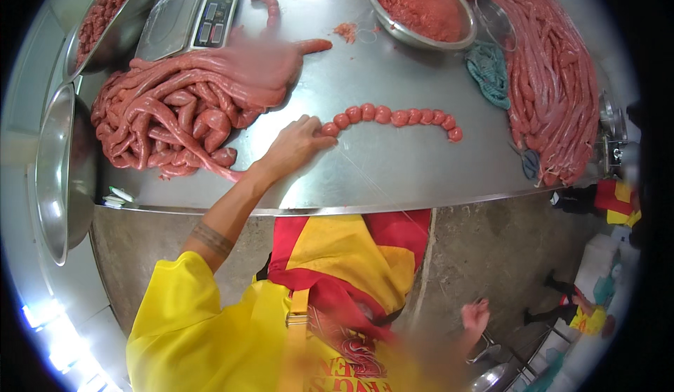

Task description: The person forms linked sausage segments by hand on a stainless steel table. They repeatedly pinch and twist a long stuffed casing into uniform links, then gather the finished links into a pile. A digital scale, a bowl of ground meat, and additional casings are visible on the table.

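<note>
My left hand (298,143) is closed at the near-left end of a chain of small round sausage links (382,115), which curves to the right across the steel table. From that hand a thin pale string (366,178) runs taut over the table's near edge toward my right hand (475,315). The right hand is raised off the table at the lower right, its fingers curled in a pinch; the string's far end is too fine to follow. Left of my left forearm lies a big heap of filled, untied sausage casing (189,111).
A scale (189,13) and a steel tub of links (105,23) stand at the far left. A bowl (421,37) of minced meat, a teal cloth (489,72), scissors (528,160) and more long sausage (551,83) lie to the right. Other people are at the far right.
</note>
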### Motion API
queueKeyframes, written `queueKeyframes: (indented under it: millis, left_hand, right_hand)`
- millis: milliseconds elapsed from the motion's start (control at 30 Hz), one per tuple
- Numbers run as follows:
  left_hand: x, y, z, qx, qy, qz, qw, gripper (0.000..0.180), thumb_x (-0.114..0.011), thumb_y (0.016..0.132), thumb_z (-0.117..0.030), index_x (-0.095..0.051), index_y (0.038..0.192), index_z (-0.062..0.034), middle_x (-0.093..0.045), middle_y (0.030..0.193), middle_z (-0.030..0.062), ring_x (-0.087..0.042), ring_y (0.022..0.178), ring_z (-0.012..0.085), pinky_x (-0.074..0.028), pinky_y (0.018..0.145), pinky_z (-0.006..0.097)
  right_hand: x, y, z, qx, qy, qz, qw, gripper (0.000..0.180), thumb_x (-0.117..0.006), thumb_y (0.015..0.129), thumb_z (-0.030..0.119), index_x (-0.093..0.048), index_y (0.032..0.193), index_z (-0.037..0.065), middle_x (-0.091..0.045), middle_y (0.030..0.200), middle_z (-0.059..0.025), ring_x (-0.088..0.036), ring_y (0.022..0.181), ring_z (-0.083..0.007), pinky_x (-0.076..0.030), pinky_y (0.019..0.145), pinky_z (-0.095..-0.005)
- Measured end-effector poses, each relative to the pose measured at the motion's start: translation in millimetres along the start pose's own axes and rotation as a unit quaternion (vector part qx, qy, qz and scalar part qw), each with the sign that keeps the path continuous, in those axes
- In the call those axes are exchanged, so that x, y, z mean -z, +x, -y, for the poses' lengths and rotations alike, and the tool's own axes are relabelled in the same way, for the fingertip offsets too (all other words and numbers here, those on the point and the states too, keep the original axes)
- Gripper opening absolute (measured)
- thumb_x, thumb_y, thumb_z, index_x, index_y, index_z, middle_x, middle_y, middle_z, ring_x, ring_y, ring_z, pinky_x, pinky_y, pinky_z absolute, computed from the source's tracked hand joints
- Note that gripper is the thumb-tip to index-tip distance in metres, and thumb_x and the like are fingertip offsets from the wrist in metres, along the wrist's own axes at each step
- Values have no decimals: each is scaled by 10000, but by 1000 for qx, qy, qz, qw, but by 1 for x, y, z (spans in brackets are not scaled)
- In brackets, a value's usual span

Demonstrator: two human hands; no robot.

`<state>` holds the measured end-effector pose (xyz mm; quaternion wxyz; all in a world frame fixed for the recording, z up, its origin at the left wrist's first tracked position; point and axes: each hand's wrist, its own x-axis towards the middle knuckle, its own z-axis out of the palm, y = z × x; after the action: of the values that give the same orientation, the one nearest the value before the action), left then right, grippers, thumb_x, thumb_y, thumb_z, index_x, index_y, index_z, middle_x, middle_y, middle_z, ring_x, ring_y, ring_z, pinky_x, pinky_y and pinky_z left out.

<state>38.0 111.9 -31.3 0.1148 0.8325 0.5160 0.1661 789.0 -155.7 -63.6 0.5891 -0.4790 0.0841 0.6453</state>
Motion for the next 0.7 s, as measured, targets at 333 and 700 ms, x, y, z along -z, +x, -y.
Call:
queueKeyframes:
  millis: [333, 700]
  left_hand:
    - [5, -29, -8, 264, -313, -114, 905, 693, -759, 885, -31, -463, 1511, -63, -763, 1045, 202, -747, 908, 356, -580, 842, 416]
    - [10, -7, -8, 430, -294, -166, 837, 378, -821, 877, -263, -745, 985, 92, -700, 746, 90, -647, 713, 133, -521, 656, 321]
  right_hand:
    - [-493, 230, -134, 259, -939, 25, 224, 293, -823, 757, 189, -746, 1028, 109, -776, 1037, -104, -748, 994, -276, -574, 803, -431]
    - [-395, -39, -264, 112, -700, 396, 584, 839, -741, 862, 118, -315, 1575, 2, -347, 1625, -254, -368, 1493, -400, -321, 1244, -477]
